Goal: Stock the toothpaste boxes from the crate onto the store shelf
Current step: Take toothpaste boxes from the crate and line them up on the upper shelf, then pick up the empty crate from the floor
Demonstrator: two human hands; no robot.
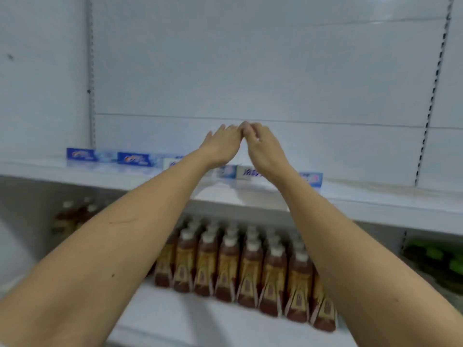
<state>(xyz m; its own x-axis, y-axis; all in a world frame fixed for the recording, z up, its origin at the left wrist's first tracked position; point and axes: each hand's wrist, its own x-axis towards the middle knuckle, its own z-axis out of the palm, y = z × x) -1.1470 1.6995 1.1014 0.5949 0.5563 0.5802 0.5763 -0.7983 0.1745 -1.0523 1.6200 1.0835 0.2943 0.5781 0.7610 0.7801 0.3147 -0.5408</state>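
Hands: left hand (221,144) & right hand (260,144) raised over upper shelf (363,196), fingertips meeting, nothing held.
Boxes: toothpaste boxes (135,159) in a row at shelf back, lying flat.
Lower shelf: brown bottles (240,266), white caps, in rows.

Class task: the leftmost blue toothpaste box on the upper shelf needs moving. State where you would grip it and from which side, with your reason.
Grip the leftmost blue toothpaste box across its narrow height, near mid-length, coming from the front. It lies long-side on against the shelf back, so only front and top are free.
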